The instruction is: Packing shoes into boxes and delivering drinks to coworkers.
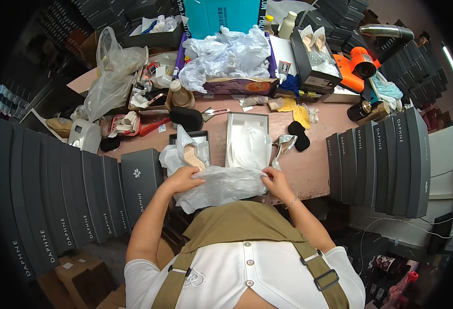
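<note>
Between my two hands stretches a crinkled sheet of white tissue paper (218, 185) at the table's near edge. Its left side is pinched by my left hand (184, 179), its right side by my right hand (276, 184). Just beyond my left hand a pump with a beige insole (191, 156) lies partly wrapped in more white tissue. A silver glitter shoe (285, 146) rests on its side beyond my right hand. In the middle stands an open grey shoebox (229, 136) lined with white paper, its near end covered by the sheet.
Stacks of grey shoeboxes flank me at left (72, 193) and right (378, 159). Behind the work spot are a carton (236, 85) of crumpled tissue, scissors (216, 111), a black round pad (186, 119) and an orange heat-gun-like tool (352, 69). A plastic bag (110, 72) stands back left.
</note>
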`<state>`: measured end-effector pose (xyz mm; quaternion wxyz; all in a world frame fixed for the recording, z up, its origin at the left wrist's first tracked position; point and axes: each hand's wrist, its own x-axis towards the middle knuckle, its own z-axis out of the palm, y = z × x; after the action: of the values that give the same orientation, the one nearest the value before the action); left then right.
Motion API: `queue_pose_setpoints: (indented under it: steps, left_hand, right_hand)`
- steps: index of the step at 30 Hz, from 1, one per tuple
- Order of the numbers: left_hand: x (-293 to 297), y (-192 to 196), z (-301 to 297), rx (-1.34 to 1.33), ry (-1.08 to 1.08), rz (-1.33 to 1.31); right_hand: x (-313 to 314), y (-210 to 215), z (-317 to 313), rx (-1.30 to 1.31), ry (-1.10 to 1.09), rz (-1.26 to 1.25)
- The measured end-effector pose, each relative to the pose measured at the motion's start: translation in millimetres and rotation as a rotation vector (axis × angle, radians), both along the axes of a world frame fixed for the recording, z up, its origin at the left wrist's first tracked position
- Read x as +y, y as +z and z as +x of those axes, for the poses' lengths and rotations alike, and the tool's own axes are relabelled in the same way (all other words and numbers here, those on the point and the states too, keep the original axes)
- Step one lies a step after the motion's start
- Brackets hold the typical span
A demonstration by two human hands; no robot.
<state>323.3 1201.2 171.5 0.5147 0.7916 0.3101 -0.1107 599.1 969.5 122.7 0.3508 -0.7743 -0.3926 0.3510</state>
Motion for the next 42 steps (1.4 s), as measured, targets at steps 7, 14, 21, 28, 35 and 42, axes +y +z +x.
queue_pose_setpoints:
  steps: [7, 14, 21, 28, 35, 42]
  left_hand:
    - [2.0, 2.3, -38.9, 0.179, 0.184, 0.173]
    - [-19.3, -61.0, -69.7, -0.197, 0.988, -0.395]
    - [-47.2, -53.1, -51.2, -0.439, 0.97, -0.529]
    - [-29.6, -84.0, -70.9, -0.624, 1.183, -0.529]
    - [-19.5, -73.0, -85.1, -0.618, 1.023, -0.633]
    - [-11.7, -77.7, -79.7, -0.676, 1.02, -0.652]
  right_hand:
    - [-2.8, 17.1, 48.7, 0.621, -0.256, 0.073]
    - [-15.0, 12.5, 64.4, -0.438, 0.066, 0.095]
    - [-2.2, 19.7, 46.2, -0.032, -0.048, 0.027]
    - [-32.8, 2.1, 76.4, -0.16, 0.022, -0.033]
    - [-27.3, 25.1, 53.8, 0.525, -0.35, 0.205]
    - [-25.0, 18.3, 66.0, -0.099, 0.312, -0.1]
